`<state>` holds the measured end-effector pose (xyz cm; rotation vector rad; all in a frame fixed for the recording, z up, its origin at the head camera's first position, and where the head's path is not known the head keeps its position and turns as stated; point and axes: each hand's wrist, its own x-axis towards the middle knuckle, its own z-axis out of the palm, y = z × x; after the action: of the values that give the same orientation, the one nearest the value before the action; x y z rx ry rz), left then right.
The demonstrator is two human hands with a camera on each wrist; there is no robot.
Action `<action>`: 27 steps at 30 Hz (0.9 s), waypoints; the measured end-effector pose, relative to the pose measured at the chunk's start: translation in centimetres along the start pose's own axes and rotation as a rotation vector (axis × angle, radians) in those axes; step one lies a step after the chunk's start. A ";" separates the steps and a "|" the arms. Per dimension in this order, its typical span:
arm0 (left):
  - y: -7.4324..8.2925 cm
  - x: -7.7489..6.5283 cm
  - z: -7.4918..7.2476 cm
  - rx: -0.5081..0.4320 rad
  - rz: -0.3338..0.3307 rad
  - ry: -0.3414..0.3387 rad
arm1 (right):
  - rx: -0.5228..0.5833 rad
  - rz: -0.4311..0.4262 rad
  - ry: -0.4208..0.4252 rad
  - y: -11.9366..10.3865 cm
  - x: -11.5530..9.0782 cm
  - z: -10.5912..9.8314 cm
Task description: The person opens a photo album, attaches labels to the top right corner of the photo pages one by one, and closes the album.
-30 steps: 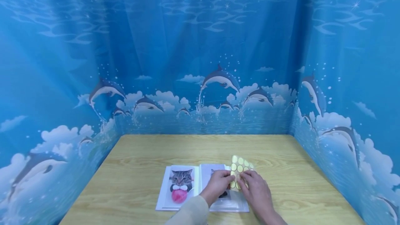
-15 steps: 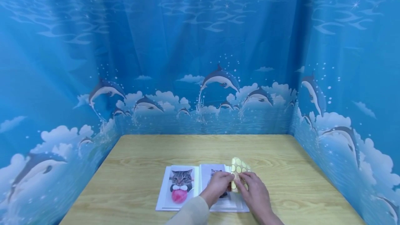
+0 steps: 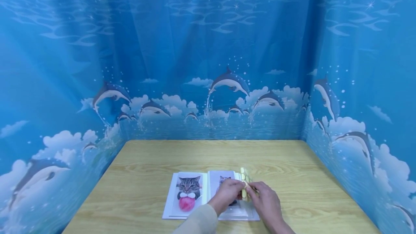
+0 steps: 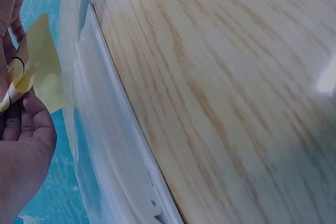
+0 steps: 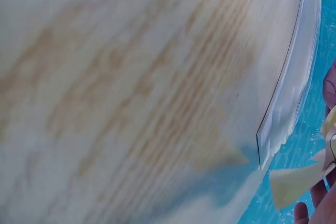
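A sheet of round pale-yellow stickers [image 3: 243, 174] is held above the right page of an open photo album [image 3: 167, 208]. My left hand [image 3: 229, 192] pinches the sheet's left side between thumb and fingers. Beside it, my right hand [image 3: 267, 199] pinches the sheet near its middle, close to the left fingertips. In the left wrist view the sheet [image 4: 47, 64] is bent, with one part curled over between the hands. The right wrist view shows a corner of the sheet [image 5: 296, 184] jutting out past the fingers. Whether a single sticker is lifted cannot be told.
The album's left page carries a photo of a cat with a pink ball [image 3: 186, 203]. My left hand partly covers another cat photo [image 3: 224, 179] on the right page. A wood-grain table [image 3: 143, 161] lies underneath, with a blue dolphin-print curtain [image 3: 182, 53] around it.
The sticker sheet has bent and turned, so less of its face shows and its top edge is lower. Both hands keep hold of it and have hardly moved.
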<state>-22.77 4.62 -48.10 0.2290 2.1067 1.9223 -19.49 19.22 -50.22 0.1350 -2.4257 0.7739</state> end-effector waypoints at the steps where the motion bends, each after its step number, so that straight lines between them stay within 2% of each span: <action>1: -0.1 0.0 0.0 -0.001 0.009 -0.005 | -0.003 0.000 0.004 0.0 0.0 0.0; 8: -0.3 0.2 0.0 -0.011 0.043 -0.035 | -0.028 -0.015 0.048 0.1 0.0 0.2; 18: -0.2 0.2 -0.1 0.059 0.062 -0.031 | -0.035 -0.003 0.042 0.0 0.0 0.1; 27: -0.1 0.0 -0.2 0.091 0.068 -0.025 | 0.032 0.112 -0.017 -0.4 0.2 -0.3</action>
<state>-22.79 4.41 -48.13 0.3464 2.1995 1.8521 -19.34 19.07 -49.69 0.0183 -2.4542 0.8651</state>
